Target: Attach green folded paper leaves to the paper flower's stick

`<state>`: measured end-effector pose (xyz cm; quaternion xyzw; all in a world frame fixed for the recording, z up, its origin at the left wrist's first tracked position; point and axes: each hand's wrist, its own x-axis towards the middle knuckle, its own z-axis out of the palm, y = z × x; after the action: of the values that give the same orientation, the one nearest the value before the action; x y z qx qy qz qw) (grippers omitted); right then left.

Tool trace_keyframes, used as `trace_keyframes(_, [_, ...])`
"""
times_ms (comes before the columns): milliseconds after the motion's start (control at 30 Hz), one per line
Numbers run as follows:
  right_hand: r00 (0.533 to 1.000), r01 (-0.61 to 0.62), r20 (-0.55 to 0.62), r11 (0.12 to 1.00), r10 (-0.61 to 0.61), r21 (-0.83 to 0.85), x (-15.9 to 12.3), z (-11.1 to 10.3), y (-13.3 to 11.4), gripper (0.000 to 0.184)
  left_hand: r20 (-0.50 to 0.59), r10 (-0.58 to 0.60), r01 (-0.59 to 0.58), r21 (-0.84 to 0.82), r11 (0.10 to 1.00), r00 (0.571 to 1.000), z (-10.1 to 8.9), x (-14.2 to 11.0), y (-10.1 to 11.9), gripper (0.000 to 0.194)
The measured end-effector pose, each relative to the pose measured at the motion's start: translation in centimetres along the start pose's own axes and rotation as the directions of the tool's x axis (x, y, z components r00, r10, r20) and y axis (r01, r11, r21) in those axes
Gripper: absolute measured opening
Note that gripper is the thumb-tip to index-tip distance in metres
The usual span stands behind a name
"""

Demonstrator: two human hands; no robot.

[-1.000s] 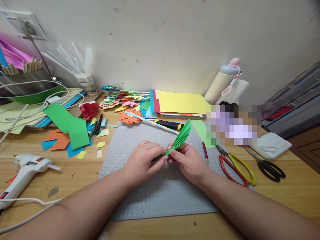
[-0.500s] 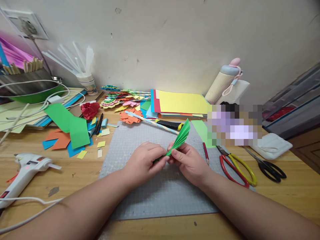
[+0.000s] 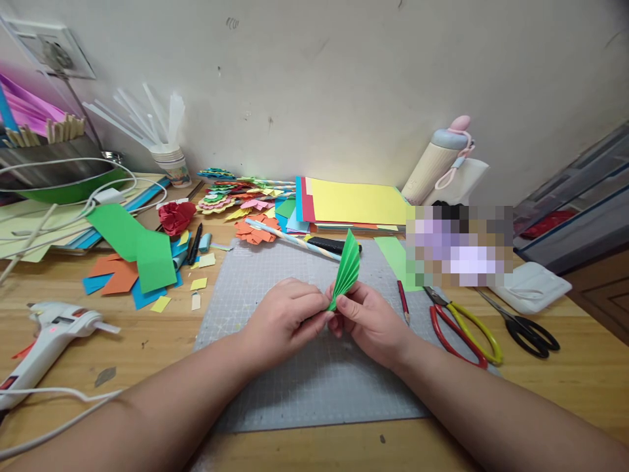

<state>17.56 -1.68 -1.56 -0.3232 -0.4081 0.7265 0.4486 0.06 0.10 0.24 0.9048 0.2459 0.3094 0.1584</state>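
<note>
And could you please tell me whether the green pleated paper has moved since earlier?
Yes, the green pleated paper has swung leftward, away from the unmoved red pencil.

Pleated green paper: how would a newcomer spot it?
Find the gray gridded mat on the wooden table. Over it, the left hand and right hand meet at the pleated green paper. Unlike the unpleated green pieces left of the mat, it fans upward in narrow ridges.

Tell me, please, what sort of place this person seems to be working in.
It looks like a papercraft corner, though I can't tell whether at home or elsewhere: a gridded cutting mat, a white glue gun and a stack of colored paper show it.
</note>
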Motion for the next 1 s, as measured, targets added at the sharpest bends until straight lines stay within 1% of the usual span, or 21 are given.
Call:
trace_keyframes(133, [1.0,-0.026,0.001,0.999,0.026,0.035,-0.1,0.4,-0.1,0.023,-0.011,0.018,-0.017,0.031,0.999,1.0,0.0,0.0,0.1,0.019])
trace_keyframes(300, [0.999,-0.023,-0.025,0.996,0.026,0.081,-0.3,0.8,-0.1,0.021,-0.028,0.008,-0.005,0.102,0.995,1.0,0.1,-0.2,0.2,0.018])
trace_keyframes(400, [0.995,-0.103,0.005,0.988,0.103,0.113,-0.3,0.8,-0.3,0.021,-0.034,0.003,0.001,0.115,0.993,0.999,0.1,-0.4,0.2,0.015])
trace_keyframes(500, [0.976,-0.217,0.058,0.961,0.21,0.172,-0.4,0.6,-0.6,0.019,-0.033,0.01,-0.006,0.126,0.992,0.999,0.2,-0.4,0.1,0.015])
trace_keyframes(567, [0.963,-0.27,0.081,0.941,0.259,0.204,-0.4,0.4,-0.7,0.016,-0.032,0.016,-0.011,0.137,0.991,0.999,0.2,-0.4,0.1,0.016])
trace_keyframes(767, [0.927,-0.375,0.123,0.891,0.355,0.256,-0.4,-0.3,-0.6,0.016,-0.02,0.026,-0.023,0.147,0.989,0.999,0.3,-0.5,0.4,0.016])
trace_keyframes(1000, [0.893,-0.449,0.147,0.856,0.425,0.256,-0.3,-0.8,-0.4,0.021,0.045,0.043,-0.049,0.122,0.991,0.998,0.1,-0.5,0.9,0.016])
